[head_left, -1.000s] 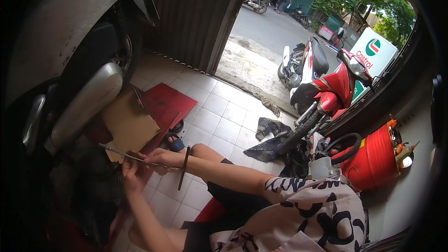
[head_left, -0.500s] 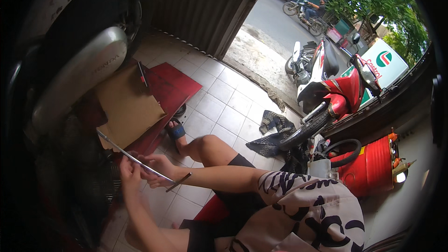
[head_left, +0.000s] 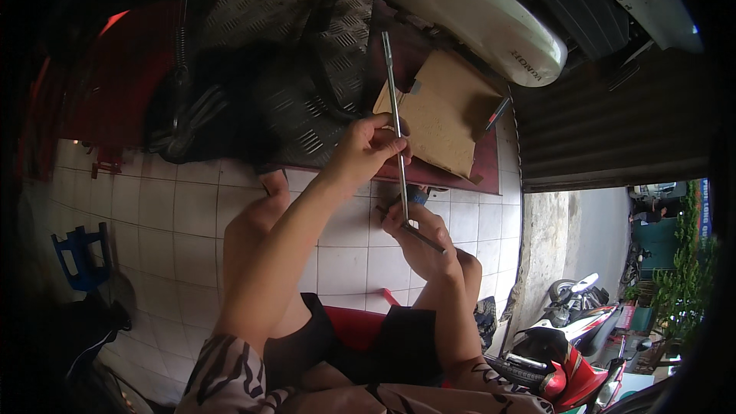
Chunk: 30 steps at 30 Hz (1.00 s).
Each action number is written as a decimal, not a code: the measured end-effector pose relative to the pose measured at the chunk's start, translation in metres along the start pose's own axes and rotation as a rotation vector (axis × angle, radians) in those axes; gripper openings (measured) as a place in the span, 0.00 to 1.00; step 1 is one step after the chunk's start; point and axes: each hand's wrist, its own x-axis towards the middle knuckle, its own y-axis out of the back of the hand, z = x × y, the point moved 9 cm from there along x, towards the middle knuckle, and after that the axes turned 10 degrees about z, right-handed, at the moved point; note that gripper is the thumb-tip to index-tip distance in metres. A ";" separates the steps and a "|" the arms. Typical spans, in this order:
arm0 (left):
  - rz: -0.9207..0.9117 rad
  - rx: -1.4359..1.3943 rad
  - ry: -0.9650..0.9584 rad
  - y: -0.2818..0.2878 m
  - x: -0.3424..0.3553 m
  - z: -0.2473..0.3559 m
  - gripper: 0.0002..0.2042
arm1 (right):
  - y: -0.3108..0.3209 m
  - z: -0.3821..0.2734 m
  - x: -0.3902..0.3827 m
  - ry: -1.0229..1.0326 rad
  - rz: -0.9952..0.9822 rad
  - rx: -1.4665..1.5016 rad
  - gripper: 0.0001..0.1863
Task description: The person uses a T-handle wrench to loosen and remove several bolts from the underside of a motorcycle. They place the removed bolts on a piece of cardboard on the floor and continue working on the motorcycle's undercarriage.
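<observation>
My left hand (head_left: 372, 146) grips the shaft of a long silver T-handle wrench (head_left: 389, 69), which points away from me over a piece of brown cardboard (head_left: 448, 119). Lower down, my right hand (head_left: 418, 234) is closed around the wrench near its dark crossbar. The cardboard lies on a red platform (head_left: 487, 169) beside a dark tread-plate surface (head_left: 322, 126). Above them is the silver exhaust cover (head_left: 468, 15) of a motorbike.
My bare knees and feet are over the tiled floor (head_left: 345, 218), with red seating beneath me. A blue plastic stool (head_left: 80, 261) is at left. At right are a corrugated metal shutter (head_left: 613, 138), the doorway to the street and a parked red motorbike (head_left: 571, 372).
My view has swung round, bringing the street to the right. My hands have moved apart along the wrench, the right now down at the crossbar.
</observation>
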 end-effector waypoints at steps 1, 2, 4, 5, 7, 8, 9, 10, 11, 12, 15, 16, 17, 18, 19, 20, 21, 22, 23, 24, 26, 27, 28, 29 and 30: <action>-0.006 -0.040 -0.039 0.003 -0.002 0.006 0.08 | -0.006 -0.003 -0.001 0.023 -0.026 -0.003 0.47; -0.034 -0.087 -0.072 0.002 -0.005 0.011 0.10 | -0.012 -0.005 -0.002 0.046 -0.051 -0.005 0.47; -0.045 -0.109 -0.114 0.000 -0.004 0.021 0.11 | -0.026 -0.013 -0.002 0.099 -0.084 0.038 0.43; -0.051 -0.120 -0.134 0.000 -0.004 0.027 0.12 | -0.038 -0.017 0.000 0.127 -0.091 0.086 0.40; -0.022 -0.197 -0.145 0.001 -0.002 0.033 0.13 | -0.039 -0.022 0.003 0.198 -0.046 -0.080 0.41; -0.006 -0.226 -0.168 0.002 -0.002 0.038 0.13 | -0.033 -0.022 0.005 0.238 0.003 -0.287 0.45; 0.019 -0.249 -0.191 0.006 -0.003 0.041 0.13 | -0.036 -0.025 0.008 0.244 0.051 -0.422 0.47; 0.024 -0.275 -0.199 0.009 -0.003 0.043 0.13 | -0.037 -0.028 0.011 0.244 0.095 -0.561 0.49; 0.028 -0.299 -0.208 0.012 -0.004 0.045 0.14 | -0.053 -0.043 0.013 0.215 0.146 -0.635 0.48; 0.033 -0.323 -0.216 0.015 -0.004 0.048 0.14 | -0.061 -0.050 0.016 0.201 0.164 -0.620 0.48; 0.042 -0.268 -0.253 0.016 0.000 0.053 0.15 | -0.074 -0.065 0.018 0.197 0.165 -0.455 0.52; 0.033 -0.276 -0.276 0.015 0.000 0.056 0.15 | -0.075 -0.067 0.018 0.203 0.154 -0.404 0.53; 0.024 -0.284 -0.299 0.014 0.000 0.060 0.15 | -0.074 -0.067 0.019 0.209 0.142 -0.405 0.55; 0.016 -0.289 -0.321 0.013 0.001 0.063 0.15 | -0.075 -0.068 0.019 0.207 0.136 -0.407 0.57; 0.020 -0.282 -0.325 0.014 0.002 0.063 0.16 | -0.077 -0.069 0.020 0.206 0.130 -0.410 0.59; 0.024 -0.275 -0.329 0.015 0.003 0.064 0.16 | -0.082 -0.072 0.020 0.196 0.130 -0.416 0.60; 0.027 -0.266 -0.333 0.017 0.005 0.064 0.17 | -0.085 -0.073 0.021 0.198 0.129 -0.419 0.61; 0.025 -0.256 -0.333 0.019 0.007 0.065 0.17 | -0.088 -0.074 0.023 0.199 0.126 -0.424 0.61; 0.022 -0.246 -0.335 0.021 0.009 0.066 0.17 | -0.090 -0.076 0.025 0.213 0.121 -0.426 0.61; 0.022 -0.236 -0.335 0.022 0.010 0.067 0.17 | -0.092 -0.078 0.025 0.237 0.130 -0.465 0.61; 0.007 -0.253 -0.325 0.022 0.010 0.068 0.17 | -0.100 -0.084 0.024 0.299 0.166 -0.578 0.60; -0.006 -0.266 -0.316 0.019 0.009 0.068 0.17 | -0.099 -0.087 0.021 0.346 0.182 -0.656 0.59; -0.019 -0.276 -0.299 0.015 0.009 0.068 0.18 | -0.098 -0.091 0.018 0.392 0.200 -0.735 0.58; -0.032 -0.287 -0.282 0.013 0.008 0.069 0.18 | -0.091 -0.090 0.016 0.449 0.202 -0.814 0.56; -0.037 -0.289 -0.269 0.015 0.008 0.068 0.19 | -0.096 -0.093 0.015 0.519 0.205 -0.908 0.55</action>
